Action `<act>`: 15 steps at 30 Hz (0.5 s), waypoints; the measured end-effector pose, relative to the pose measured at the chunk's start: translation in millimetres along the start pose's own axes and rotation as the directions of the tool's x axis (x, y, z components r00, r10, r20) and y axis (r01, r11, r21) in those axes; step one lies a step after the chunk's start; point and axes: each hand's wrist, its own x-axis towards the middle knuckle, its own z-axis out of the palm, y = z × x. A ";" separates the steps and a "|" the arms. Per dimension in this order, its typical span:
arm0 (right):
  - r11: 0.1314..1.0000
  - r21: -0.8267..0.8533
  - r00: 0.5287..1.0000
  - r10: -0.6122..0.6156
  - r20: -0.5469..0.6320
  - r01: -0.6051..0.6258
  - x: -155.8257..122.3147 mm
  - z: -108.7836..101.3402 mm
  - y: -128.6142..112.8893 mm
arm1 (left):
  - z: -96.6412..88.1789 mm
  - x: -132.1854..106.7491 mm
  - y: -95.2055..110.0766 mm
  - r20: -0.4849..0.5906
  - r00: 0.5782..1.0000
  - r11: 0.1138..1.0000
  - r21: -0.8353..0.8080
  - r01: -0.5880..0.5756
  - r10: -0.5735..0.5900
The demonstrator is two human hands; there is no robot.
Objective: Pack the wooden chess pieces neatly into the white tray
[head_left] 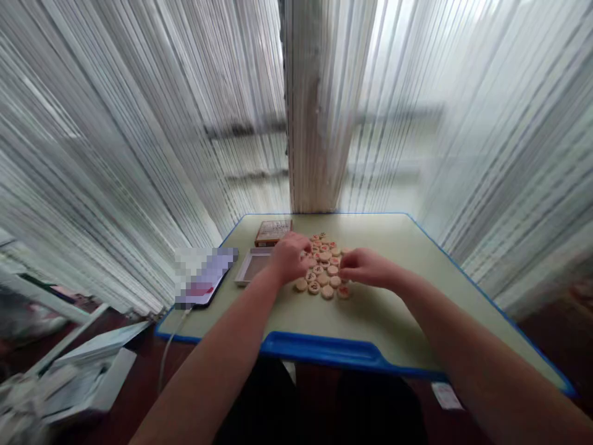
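Note:
A cluster of round wooden Chinese chess pieces (327, 292), several with red or dark characters, lies on the pale green table (389, 321). My left hand (291, 254) is at the cluster's left side, its fingers curled down among the pieces. On the opposite side, my right hand (365, 267) has its fingers bent together against the right edge of the cluster. Whatever either hand pinches is hidden by the fingers. Beside my left hand is a shallow light tray (248, 267), with a printed box (272, 231) behind it.
A tablet or phone (210, 278), partly pixelated, stands at the left table edge with a white cable (167, 355). A blue moulded trough (324, 348) runs along the front edge. String curtains (250, 93) hang beyond the table. An open white box (92, 377) sits lower left.

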 end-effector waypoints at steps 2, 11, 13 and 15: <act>0.991 -0.112 0.996 -0.076 -0.050 0.070 -3.0 2.4 -0.7 | -3.2 -4.8 9.2 0.024 0.991 0.989 -0.076 -0.127 0.129; 0.964 -0.257 0.996 -0.083 -0.044 0.069 0.4 23.5 18.6 | 10.3 -15.8 14.7 0.496 0.868 0.996 -0.064 0.057 -0.018; 0.965 -0.250 0.995 -0.086 -0.042 0.073 3.6 27.8 26.1 | 12.5 -14.8 14.6 0.535 0.844 0.996 -0.038 0.080 -0.047; 0.966 -0.241 0.992 -0.114 -0.060 0.096 6.9 30.6 31.8 | 14.8 -13.5 15.6 0.554 0.830 0.996 -0.013 0.094 -0.071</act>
